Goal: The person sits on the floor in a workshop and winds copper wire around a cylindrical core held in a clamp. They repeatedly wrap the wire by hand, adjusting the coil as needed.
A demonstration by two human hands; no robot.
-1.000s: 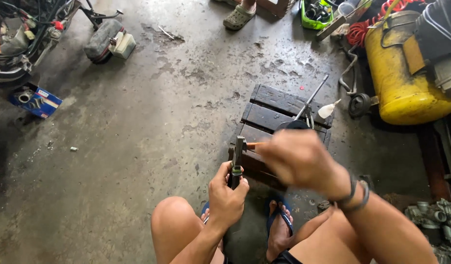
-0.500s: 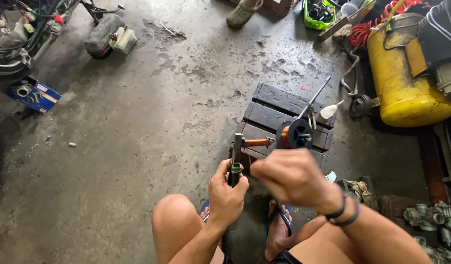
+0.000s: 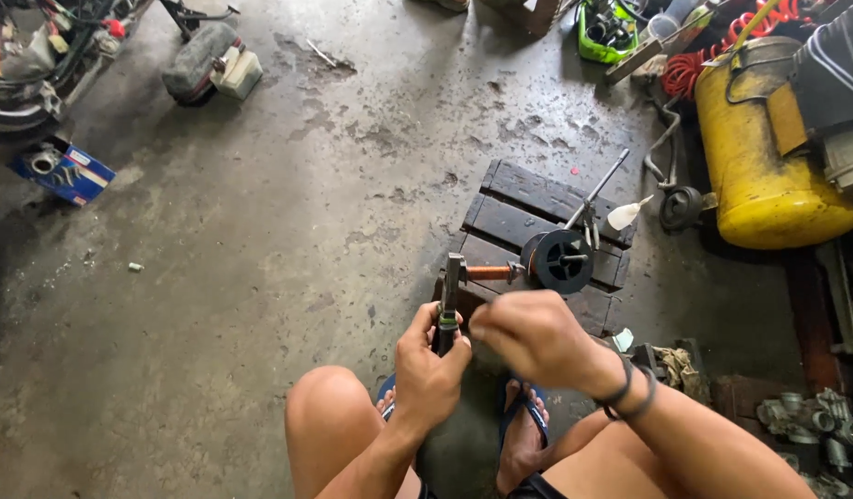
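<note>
My left hand (image 3: 429, 367) grips the dark handle of an upright metal tool (image 3: 450, 294), held above my knees. An orange shaft (image 3: 488, 273) runs sideways from the tool's head to a round black wheel-like part (image 3: 558, 261) that rests over a small dark wooden slatted stool (image 3: 528, 212). My right hand (image 3: 536, 337) is closed, fingers curled, right next to the tool's handle and just under the orange shaft; whether it pinches something small is hidden. Two bands sit on my right wrist.
Stained concrete floor (image 3: 260, 240) all around. A yellow tank (image 3: 764, 162) stands at the right, a green tray of parts (image 3: 611, 28) at the top, a blue box (image 3: 64, 171) and engine parts at the left, metal fittings (image 3: 815, 425) at the lower right. My feet wear blue sandals.
My right hand has drawn back from over the orange shaft and wheel part toward me, down beside the tool's handle, leaving the black wheel part uncovered. My left hand keeps its hold.
</note>
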